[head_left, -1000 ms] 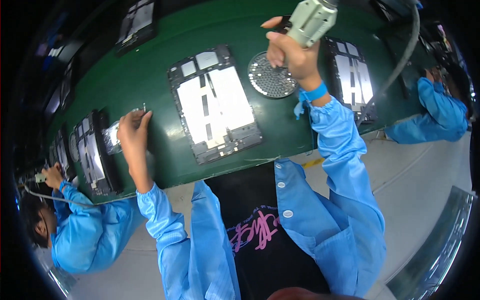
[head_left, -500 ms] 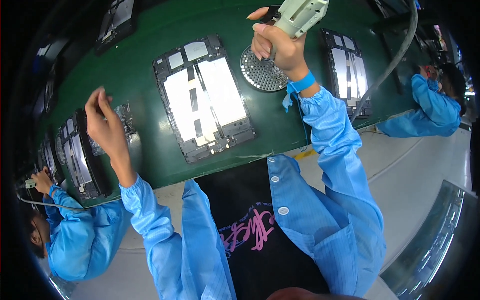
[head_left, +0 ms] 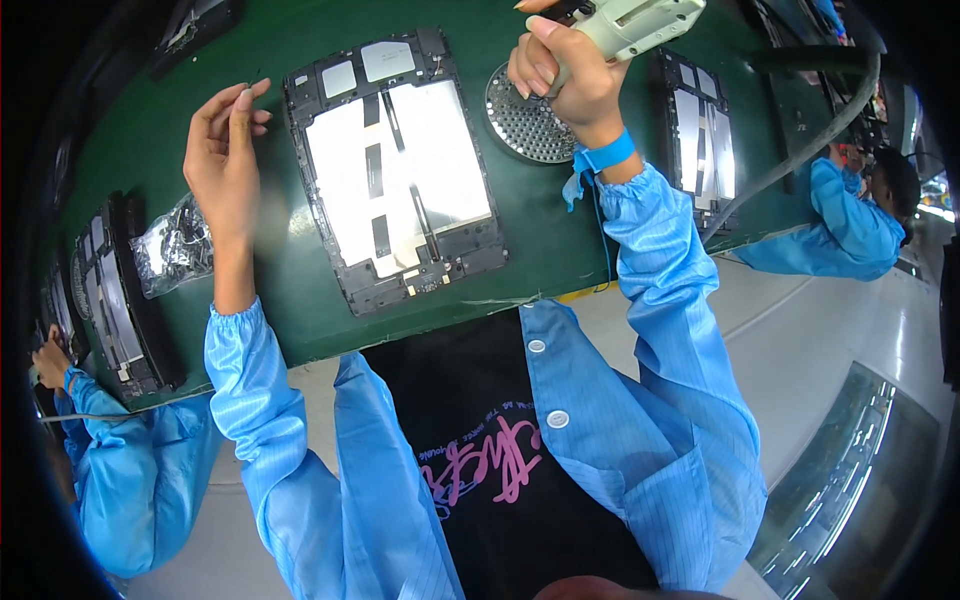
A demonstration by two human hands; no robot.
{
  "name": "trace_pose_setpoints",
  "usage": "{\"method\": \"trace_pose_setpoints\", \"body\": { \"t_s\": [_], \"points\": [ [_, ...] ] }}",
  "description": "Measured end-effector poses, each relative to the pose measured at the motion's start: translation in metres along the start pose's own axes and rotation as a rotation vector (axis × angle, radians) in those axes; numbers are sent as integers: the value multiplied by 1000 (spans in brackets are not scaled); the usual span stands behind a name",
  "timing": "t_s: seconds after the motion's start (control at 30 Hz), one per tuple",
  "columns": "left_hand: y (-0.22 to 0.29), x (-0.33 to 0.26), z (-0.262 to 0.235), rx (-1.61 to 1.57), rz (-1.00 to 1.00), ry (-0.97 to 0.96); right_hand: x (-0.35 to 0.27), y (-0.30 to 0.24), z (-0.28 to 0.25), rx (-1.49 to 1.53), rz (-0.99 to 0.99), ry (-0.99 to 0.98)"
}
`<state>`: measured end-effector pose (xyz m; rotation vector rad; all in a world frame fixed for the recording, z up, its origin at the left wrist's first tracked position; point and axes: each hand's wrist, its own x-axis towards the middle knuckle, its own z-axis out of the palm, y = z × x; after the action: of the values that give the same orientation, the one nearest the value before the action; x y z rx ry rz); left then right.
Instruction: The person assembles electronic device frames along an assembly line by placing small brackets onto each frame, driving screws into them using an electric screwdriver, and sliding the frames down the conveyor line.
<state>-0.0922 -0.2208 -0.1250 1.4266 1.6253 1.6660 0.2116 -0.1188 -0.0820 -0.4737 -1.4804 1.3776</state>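
Observation:
My right hand [head_left: 585,88] is wrapped around a pale green, pistol-shaped hand tool [head_left: 650,24]; its far end is out of view. Below that hand lies a round metal plate [head_left: 520,130] full of small holes. A blue wrist strap [head_left: 606,153] circles my right wrist. In front of me a tablet-like device [head_left: 405,170], opened up with silvery panels in a black frame, rests on the green table. Left of its upper edge, my left hand [head_left: 222,155] is raised with thumb and fingertips pinched together; anything between them is too small to name.
A clear plastic bag of small dark parts [head_left: 175,245] lies beside my left wrist. Similar devices stand at left [head_left: 115,300] and right [head_left: 700,130]. A grey cable [head_left: 800,155] arcs down at right. Co-workers in blue sleeves sit at left [head_left: 150,470] and right [head_left: 845,220].
My left hand has moved slightly up and its fingertips have come together in a pinch. The right hand still holds the tool. The whole view has shifted a little.

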Motion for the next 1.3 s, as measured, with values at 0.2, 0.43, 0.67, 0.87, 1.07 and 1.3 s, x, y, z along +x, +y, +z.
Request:
{"method": "trace_pose_setpoints", "body": {
  "t_s": [0.2, 0.43, 0.67, 0.87, 1.07, 1.3],
  "points": [
    [7, 1, 0, -48, -4, 39, 1, 15, -15, 55, 17, -13],
    [5, 1, -2, -20, -32, 109, -3, 4, 4, 193, 78, 97],
    [-2, 7, -13, -136, -155, 84, 1, -10, 23, 48, 122, 131],
    [2, 21, 2, -99, -281, -75, 2, -12, 5, 54, 3, 8],
    [-2, 30, 9, -21, -311, -121, 0, -22, 7, 42, -3, 16],
    [6, 30, 9, 13, -303, -174, -1, -18, -1, 91, -32, -54]
  ]
}}
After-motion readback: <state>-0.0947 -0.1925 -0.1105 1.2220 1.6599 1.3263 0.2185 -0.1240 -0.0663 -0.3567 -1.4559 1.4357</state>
